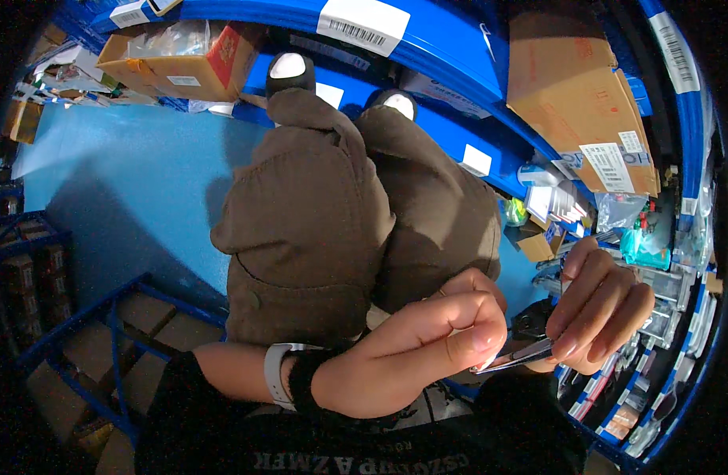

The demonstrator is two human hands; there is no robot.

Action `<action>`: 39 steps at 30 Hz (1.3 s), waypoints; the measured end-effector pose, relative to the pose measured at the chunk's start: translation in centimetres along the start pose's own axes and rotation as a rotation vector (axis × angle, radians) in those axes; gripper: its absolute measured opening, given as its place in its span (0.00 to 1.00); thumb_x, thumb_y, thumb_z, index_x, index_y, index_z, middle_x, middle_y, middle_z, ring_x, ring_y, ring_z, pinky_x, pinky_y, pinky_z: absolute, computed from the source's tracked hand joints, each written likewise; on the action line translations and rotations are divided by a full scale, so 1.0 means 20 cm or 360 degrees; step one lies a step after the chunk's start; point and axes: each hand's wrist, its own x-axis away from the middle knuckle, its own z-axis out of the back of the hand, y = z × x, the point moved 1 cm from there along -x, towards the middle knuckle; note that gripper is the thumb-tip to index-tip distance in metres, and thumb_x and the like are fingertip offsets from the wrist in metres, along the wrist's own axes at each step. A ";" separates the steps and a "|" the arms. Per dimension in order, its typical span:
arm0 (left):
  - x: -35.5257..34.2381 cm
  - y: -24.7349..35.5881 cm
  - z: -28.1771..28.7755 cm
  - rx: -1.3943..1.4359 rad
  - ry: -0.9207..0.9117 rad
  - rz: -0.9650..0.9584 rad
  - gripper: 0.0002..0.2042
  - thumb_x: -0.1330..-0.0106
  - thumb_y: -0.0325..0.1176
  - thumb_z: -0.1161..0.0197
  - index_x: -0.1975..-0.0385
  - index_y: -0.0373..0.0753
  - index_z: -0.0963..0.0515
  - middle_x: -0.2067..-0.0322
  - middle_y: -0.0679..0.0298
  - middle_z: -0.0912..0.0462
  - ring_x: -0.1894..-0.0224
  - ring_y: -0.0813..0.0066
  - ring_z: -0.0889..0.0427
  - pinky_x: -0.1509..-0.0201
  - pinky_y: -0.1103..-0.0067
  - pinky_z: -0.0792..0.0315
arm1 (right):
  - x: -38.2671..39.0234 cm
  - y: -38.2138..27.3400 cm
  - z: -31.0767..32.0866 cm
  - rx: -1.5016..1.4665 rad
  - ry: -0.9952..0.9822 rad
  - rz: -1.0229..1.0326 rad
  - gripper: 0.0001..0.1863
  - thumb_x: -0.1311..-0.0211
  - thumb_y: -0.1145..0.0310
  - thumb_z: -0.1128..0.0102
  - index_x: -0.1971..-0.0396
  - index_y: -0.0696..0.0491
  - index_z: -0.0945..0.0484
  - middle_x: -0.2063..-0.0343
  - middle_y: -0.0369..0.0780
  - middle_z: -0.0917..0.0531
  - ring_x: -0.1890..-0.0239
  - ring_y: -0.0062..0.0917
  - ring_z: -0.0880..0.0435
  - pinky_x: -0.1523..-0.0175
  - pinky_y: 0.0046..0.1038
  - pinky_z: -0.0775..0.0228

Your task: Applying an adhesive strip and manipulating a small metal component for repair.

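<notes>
My left hand (pixel 427 348) is closed, its thumb pressed against the bent index finger. A small pale bit shows under the thumb tip, too small to name. My right hand (pixel 598 309) is also closed, pinching a thin silvery thing (pixel 516 359) between thumb and fingers. That thing is narrow and shiny and tapers toward my left thumb, somewhat like tweezers; its exact kind does not show. Both hands are close together in front of my body. Part of the thin thing is hidden behind the right fingers.
Blue shelving (pixel 451 47) curves across the far side, with an open carton (pixel 170 67) at left and a large cardboard box (pixel 582 111) at right. Packed shelves (pixel 657 356) stand close on the right. A blue-framed rack (pixel 114 340) with boxes is at lower left, on blue floor (pixel 134 166).
</notes>
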 end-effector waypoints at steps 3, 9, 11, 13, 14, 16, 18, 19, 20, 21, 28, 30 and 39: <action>-0.01 0.00 0.00 -0.0002 -0.0021 0.0005 0.08 0.33 0.32 0.54 0.70 0.35 0.34 0.69 0.66 0.40 0.65 0.78 0.41 0.60 0.82 0.44 | 0.00 0.00 0.01 0.0000 -0.0031 -0.0007 0.15 0.56 0.78 0.34 0.74 0.45 0.31 0.72 0.36 0.17 0.74 0.22 0.19 0.55 0.26 0.40; 0.00 0.01 0.01 0.0047 0.0011 0.0008 0.07 0.34 0.32 0.51 0.71 0.35 0.34 0.68 0.66 0.40 0.63 0.78 0.40 0.58 0.82 0.45 | 0.01 0.02 -0.02 -0.0036 0.0076 0.0024 0.14 0.55 0.78 0.35 0.74 0.45 0.31 0.73 0.37 0.17 0.74 0.21 0.19 0.57 0.26 0.41; 0.00 0.01 0.01 0.0071 -0.0015 0.0042 0.07 0.34 0.32 0.51 0.71 0.35 0.34 0.68 0.66 0.40 0.63 0.78 0.40 0.57 0.82 0.45 | 0.00 0.02 -0.01 -0.0039 0.0042 0.0036 0.14 0.55 0.78 0.35 0.74 0.45 0.31 0.73 0.37 0.17 0.75 0.21 0.19 0.57 0.26 0.41; 0.00 0.01 0.00 0.0179 0.0006 0.0072 0.08 0.34 0.33 0.51 0.72 0.36 0.34 0.69 0.66 0.40 0.63 0.78 0.41 0.58 0.82 0.45 | 0.00 0.01 0.00 -0.0048 -0.0002 0.0034 0.14 0.54 0.78 0.35 0.74 0.45 0.31 0.73 0.37 0.17 0.75 0.21 0.18 0.58 0.26 0.41; -0.01 0.01 -0.01 0.0234 0.0015 0.0088 0.08 0.34 0.34 0.51 0.72 0.36 0.34 0.69 0.66 0.40 0.63 0.78 0.41 0.58 0.82 0.45 | 0.00 0.00 0.01 -0.0058 -0.0030 0.0027 0.14 0.54 0.78 0.35 0.73 0.46 0.31 0.72 0.38 0.17 0.75 0.21 0.18 0.58 0.27 0.41; 0.00 0.00 0.01 0.0185 0.0000 0.0081 0.09 0.34 0.35 0.51 0.73 0.37 0.33 0.69 0.67 0.40 0.63 0.79 0.42 0.59 0.83 0.46 | 0.00 0.01 0.01 -0.0091 -0.0072 0.0026 0.13 0.54 0.78 0.36 0.73 0.46 0.30 0.71 0.39 0.17 0.75 0.21 0.18 0.58 0.27 0.42; 0.00 0.00 0.02 0.0127 -0.0006 0.0083 0.10 0.34 0.36 0.52 0.73 0.37 0.33 0.69 0.67 0.40 0.63 0.79 0.42 0.59 0.83 0.46 | 0.00 0.01 0.01 -0.0109 -0.0077 0.0028 0.13 0.54 0.78 0.36 0.72 0.46 0.30 0.70 0.40 0.17 0.75 0.21 0.18 0.57 0.27 0.42; 0.00 0.01 0.02 0.0093 -0.0004 0.0087 0.10 0.33 0.36 0.52 0.74 0.37 0.33 0.69 0.68 0.40 0.64 0.79 0.42 0.60 0.83 0.46 | 0.00 0.01 0.01 -0.0117 -0.0100 0.0028 0.13 0.54 0.78 0.36 0.72 0.46 0.30 0.70 0.40 0.17 0.75 0.22 0.18 0.57 0.27 0.42; -0.01 0.01 0.01 0.0059 -0.0002 0.0091 0.10 0.33 0.36 0.52 0.74 0.37 0.33 0.69 0.68 0.41 0.64 0.79 0.43 0.60 0.84 0.46 | 0.00 0.01 0.02 -0.0125 -0.0122 0.0028 0.13 0.53 0.78 0.37 0.72 0.46 0.30 0.69 0.40 0.17 0.75 0.22 0.18 0.57 0.27 0.42; 0.00 0.02 0.01 0.0087 0.0015 0.0090 0.10 0.33 0.36 0.52 0.74 0.37 0.33 0.69 0.68 0.41 0.64 0.80 0.43 0.60 0.84 0.46 | 0.00 0.01 0.03 -0.0140 -0.0150 0.0031 0.13 0.53 0.79 0.37 0.72 0.46 0.30 0.69 0.41 0.17 0.74 0.22 0.18 0.57 0.27 0.42; 0.00 0.02 -0.01 0.0198 0.0103 0.0130 0.13 0.34 0.39 0.55 0.78 0.38 0.35 0.69 0.63 0.39 0.63 0.75 0.42 0.58 0.80 0.47 | -0.01 0.02 0.04 -0.0208 -0.0242 0.0039 0.10 0.50 0.77 0.40 0.71 0.48 0.29 0.68 0.42 0.17 0.73 0.24 0.18 0.54 0.28 0.43; 0.00 0.02 -0.01 0.0122 0.0121 0.0156 0.15 0.35 0.40 0.56 0.80 0.39 0.36 0.69 0.61 0.37 0.62 0.72 0.41 0.56 0.78 0.48 | -0.02 0.02 0.05 -0.0225 -0.0292 0.0055 0.08 0.48 0.76 0.41 0.70 0.49 0.29 0.68 0.43 0.18 0.73 0.25 0.17 0.54 0.28 0.43; 0.00 0.02 -0.01 0.0136 0.0136 0.0186 0.15 0.34 0.40 0.57 0.80 0.39 0.36 0.70 0.62 0.37 0.63 0.72 0.42 0.57 0.79 0.48 | -0.03 0.01 0.04 -0.0288 -0.0327 0.0047 0.02 0.43 0.72 0.45 0.70 0.51 0.28 0.66 0.47 0.19 0.67 0.28 0.18 0.51 0.31 0.43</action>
